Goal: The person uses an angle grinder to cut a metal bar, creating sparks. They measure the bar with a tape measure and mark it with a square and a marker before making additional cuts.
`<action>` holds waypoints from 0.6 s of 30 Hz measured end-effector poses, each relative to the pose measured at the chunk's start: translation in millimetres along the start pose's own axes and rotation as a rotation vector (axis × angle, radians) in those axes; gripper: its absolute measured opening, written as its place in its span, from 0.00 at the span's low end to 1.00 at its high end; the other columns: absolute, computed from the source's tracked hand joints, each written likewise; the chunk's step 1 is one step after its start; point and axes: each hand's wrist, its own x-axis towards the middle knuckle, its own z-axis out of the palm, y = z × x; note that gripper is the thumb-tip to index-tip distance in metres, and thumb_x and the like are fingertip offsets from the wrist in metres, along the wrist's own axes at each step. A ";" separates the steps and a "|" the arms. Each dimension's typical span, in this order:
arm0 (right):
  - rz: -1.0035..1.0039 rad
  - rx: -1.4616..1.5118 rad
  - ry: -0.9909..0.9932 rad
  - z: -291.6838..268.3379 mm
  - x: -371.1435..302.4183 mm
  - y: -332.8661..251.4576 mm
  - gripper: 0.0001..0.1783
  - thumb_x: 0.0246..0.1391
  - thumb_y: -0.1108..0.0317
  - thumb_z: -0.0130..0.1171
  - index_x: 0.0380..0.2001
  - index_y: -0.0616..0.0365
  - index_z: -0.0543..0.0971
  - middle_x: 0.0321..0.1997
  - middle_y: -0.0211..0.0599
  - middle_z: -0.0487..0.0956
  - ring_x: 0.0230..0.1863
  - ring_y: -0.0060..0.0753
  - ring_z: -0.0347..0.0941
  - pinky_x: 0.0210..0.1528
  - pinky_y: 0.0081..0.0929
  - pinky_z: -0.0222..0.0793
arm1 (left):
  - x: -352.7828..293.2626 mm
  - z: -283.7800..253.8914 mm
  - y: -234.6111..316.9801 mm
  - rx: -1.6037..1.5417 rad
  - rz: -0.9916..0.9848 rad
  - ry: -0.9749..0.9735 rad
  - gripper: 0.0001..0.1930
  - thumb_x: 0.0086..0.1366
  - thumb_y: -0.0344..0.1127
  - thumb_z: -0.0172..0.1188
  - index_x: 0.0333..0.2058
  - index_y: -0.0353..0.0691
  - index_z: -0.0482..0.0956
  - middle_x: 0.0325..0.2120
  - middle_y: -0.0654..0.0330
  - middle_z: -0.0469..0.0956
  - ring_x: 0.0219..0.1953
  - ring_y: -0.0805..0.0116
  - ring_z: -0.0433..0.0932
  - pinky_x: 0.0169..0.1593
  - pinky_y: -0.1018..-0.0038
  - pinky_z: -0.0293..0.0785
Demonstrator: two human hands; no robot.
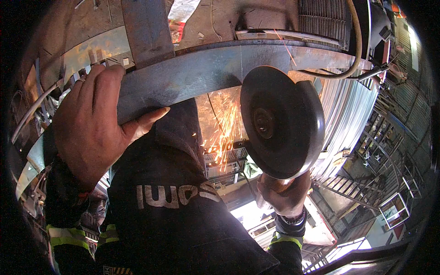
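Head view: the left hand (91, 121) grips a long flat grey metal bar (192, 71); the right hand (285, 196) clasps a black-disc angle grinder (282, 126), overlapping the bar's near edge beside orange sparks (228, 126).

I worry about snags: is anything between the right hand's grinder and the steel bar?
Nothing visible is: the grinder disc overlaps the near edge of the steel bar in this view, with sparks to its left. The disc hides where they meet. The left hand grips the bar farther left.

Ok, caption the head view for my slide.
Left hand grips a metal bar; right hand holds a disc grinder, sparks spraying.
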 end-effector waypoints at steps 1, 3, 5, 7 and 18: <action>0.011 0.006 0.011 1.9 0.3 -1.9 0.46 0.41 0.80 0.70 0.63 0.64 0.58 0.58 0.45 0.72 0.59 0.35 0.72 0.59 0.33 0.70 | 2.0 -2.4 -0.6 -0.008 -0.003 -0.013 0.43 0.50 0.63 0.69 0.52 0.32 0.68 0.47 0.39 0.73 0.50 0.40 0.75 0.53 0.54 0.73; 0.066 0.092 0.019 3.4 2.1 -2.6 0.46 0.41 0.79 0.71 0.63 0.64 0.58 0.58 0.45 0.73 0.59 0.36 0.72 0.59 0.33 0.70 | 0.8 -4.5 3.0 0.007 -0.013 -0.012 0.43 0.50 0.63 0.69 0.52 0.32 0.68 0.48 0.40 0.73 0.51 0.40 0.75 0.53 0.55 0.73; 0.083 0.096 0.024 1.9 0.7 -0.4 0.47 0.40 0.78 0.72 0.63 0.65 0.59 0.58 0.46 0.73 0.59 0.36 0.72 0.59 0.34 0.70 | -0.4 -4.4 3.9 0.022 -0.024 -0.004 0.44 0.50 0.64 0.69 0.53 0.32 0.68 0.49 0.40 0.73 0.51 0.40 0.75 0.53 0.55 0.73; 0.073 0.078 0.015 -1.9 -2.0 3.6 0.47 0.39 0.78 0.72 0.63 0.65 0.59 0.58 0.46 0.73 0.59 0.37 0.72 0.59 0.34 0.70 | -0.9 -6.2 3.9 0.015 -0.055 -0.034 0.44 0.50 0.64 0.69 0.54 0.33 0.68 0.49 0.40 0.73 0.51 0.40 0.75 0.54 0.56 0.73; 0.024 0.002 0.052 -8.1 -3.3 3.7 0.42 0.34 0.76 0.71 0.57 0.68 0.67 0.51 0.46 0.77 0.46 0.36 0.78 0.49 0.32 0.74 | 1.8 -9.4 7.7 0.038 -0.048 -0.035 0.44 0.52 0.67 0.66 0.54 0.34 0.69 0.47 0.42 0.75 0.49 0.43 0.77 0.50 0.57 0.76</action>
